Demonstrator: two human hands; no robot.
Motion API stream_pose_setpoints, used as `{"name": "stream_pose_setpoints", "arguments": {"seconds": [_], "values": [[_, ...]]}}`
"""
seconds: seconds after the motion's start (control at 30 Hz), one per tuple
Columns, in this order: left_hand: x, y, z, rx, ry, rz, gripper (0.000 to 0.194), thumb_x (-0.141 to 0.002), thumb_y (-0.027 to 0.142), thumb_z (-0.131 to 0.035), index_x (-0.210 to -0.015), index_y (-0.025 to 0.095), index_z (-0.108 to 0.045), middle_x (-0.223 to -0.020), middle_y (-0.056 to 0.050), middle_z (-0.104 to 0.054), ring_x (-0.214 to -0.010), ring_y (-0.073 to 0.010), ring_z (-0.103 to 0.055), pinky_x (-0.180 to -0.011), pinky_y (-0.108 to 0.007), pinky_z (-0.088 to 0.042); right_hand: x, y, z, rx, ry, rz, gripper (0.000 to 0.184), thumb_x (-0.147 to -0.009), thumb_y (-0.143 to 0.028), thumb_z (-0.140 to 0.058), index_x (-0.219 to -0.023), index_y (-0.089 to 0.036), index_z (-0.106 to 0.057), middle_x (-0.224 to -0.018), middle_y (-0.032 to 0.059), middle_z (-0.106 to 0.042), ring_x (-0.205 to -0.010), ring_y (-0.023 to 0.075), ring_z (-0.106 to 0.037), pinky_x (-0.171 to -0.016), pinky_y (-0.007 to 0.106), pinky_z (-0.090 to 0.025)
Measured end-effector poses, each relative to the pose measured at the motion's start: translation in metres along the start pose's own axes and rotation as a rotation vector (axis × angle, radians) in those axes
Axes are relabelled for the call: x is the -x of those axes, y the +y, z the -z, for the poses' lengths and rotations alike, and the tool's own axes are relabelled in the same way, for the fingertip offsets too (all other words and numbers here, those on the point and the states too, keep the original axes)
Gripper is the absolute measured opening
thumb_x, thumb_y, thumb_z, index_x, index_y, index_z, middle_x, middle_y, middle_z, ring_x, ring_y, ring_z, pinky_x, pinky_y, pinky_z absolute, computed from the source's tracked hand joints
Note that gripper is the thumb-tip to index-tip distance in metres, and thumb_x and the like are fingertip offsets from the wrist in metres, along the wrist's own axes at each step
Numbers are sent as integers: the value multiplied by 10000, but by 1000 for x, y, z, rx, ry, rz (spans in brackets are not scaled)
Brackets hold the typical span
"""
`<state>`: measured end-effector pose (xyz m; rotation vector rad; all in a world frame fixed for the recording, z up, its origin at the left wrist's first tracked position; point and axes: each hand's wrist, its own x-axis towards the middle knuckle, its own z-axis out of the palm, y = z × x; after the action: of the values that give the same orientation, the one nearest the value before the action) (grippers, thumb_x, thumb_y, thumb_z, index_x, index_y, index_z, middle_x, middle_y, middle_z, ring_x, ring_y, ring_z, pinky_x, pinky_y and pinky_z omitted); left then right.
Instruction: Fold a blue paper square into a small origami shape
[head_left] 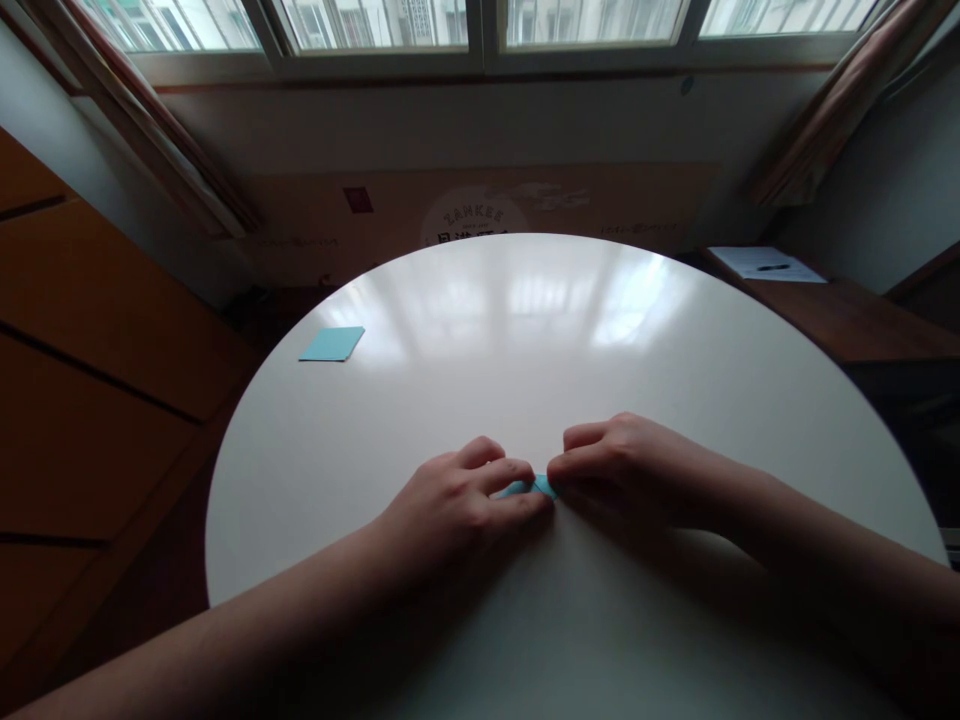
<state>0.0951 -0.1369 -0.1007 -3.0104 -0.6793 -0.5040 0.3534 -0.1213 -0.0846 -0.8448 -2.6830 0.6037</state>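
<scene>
One big white round desk [480, 390] fills the scene, its far half shining under the window [592, 22]. Over on the left, a wooden cabinet [97, 310] stands beside it; behind the far edge, a printed panel [615, 215] carries the word ZANKEE. Now the hands, both in close at the near middle of the desk! The left hand [469, 495] comes in from the left, its grip narrow, holding a piece of folded blue paper between thumb and fingers. The right hand [619, 455] meets it from the other side, fingers curled and fingertips drawn together right at the paper's right end; whether that grip has paper pinched inside, I cannot tell. Off to the far left of the desk lies a blue paper stack [332, 344], flat, well apart from both hands. And the smallest player, the folded blue paper [543, 486]: down on the desk between the two hands, the visible strip's long axis running left to right, with a slanting crease showing. Fingers cover both ends, so which way any tip points stays hidden.
</scene>
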Motion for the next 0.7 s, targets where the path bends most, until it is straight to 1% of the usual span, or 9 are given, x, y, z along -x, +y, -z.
{"name": "stream_pose_setpoints", "arguments": {"seconds": [0.1,0.2,0.4,0.43,0.5,0.57,0.6,0.63,0.7], "values": [[-1,1,3,35,-21,23,301,-979,179,-473,-1211,279,-637,-1157,-32,-693,-939,-211,-557,-741,-306,-517,3,1,7,-22,-30,4,191,-954,-182,-548,-871,-206,-718,-762,-2,-592,-595,79,-462,-570,224,-304],[-1,2,4,43,-19,42,308,-982,168,-475,-1204,295,-648,-1134,-32,-689,-925,-205,-557,-755,-312,-503,6,2,15,-43,-65,-14,174,-932,-151,-569,-858,-199,-719,-776,3,-625,-618,80,-503,-579,213,-330],[-1,2,4,35,-21,36,311,-965,182,-494,-1206,300,-651,-1141,-35,-691,-951,-224,-560,-763,-342,-497,9,3,24,-35,-132,-49,167,-895,-118,-610,-797,-204,-713,-732,-23,-610,-608,71,-505,-564,202,-338],[-1,2,4,30,-17,30,306,-967,189,-492,-1204,298,-651,-1137,-38,-694,-955,-226,-562,-758,-341,-497,9,5,24,-44,-125,-47,166,-898,-120,-610,-803,-203,-719,-732,-20,-614,-609,74,-509,-566,204,-343],[-1,1,3,13,-10,16,288,-976,209,-493,-1198,296,-654,-1132,-43,-697,-967,-225,-567,-751,-333,-500,9,11,23,-102,-63,-36,157,-919,-149,-605,-857,-195,-741,-758,3,-641,-630,87,-538,-584,212,-373],[-1,0,1,-21,13,-11,269,-978,210,-502,-1177,294,-663,-1116,-42,-702,-969,-218,-577,-729,-314,-504,8,16,19,-192,96,-38,172,-954,-214,-594,-958,-181,-762,-812,45,-673,-673,110,-578,-618,223,-417],[-1,-1,1,-41,33,-27,258,-977,206,-507,-1158,291,-670,-1101,-40,-706,-961,-213,-584,-710,-302,-506,7,17,17,-226,154,-50,180,-956,-249,-605,-996,-177,-766,-804,49,-670,-650,110,-566,-603,225,-419],[-1,-1,0,-61,51,-42,247,-976,201,-512,-1139,287,-676,-1084,-39,-710,-950,-208,-593,-692,-290,-507,6,18,15,-238,178,-68,195,-948,-274,-622,-1043,-182,-765,-784,42,-662,-607,102,-538,-577,224,-411],[-1,1,1,-98,78,-67,228,-970,193,-523,-1109,273,-685,-1054,-38,-722,-919,-198,-612,-665,-273,-509,3,14,10,-211,148,-120,235,-914,-291,-667,-1112,-202,-756,-786,30,-664,-584,96,-526,-566,222,-407]]}}
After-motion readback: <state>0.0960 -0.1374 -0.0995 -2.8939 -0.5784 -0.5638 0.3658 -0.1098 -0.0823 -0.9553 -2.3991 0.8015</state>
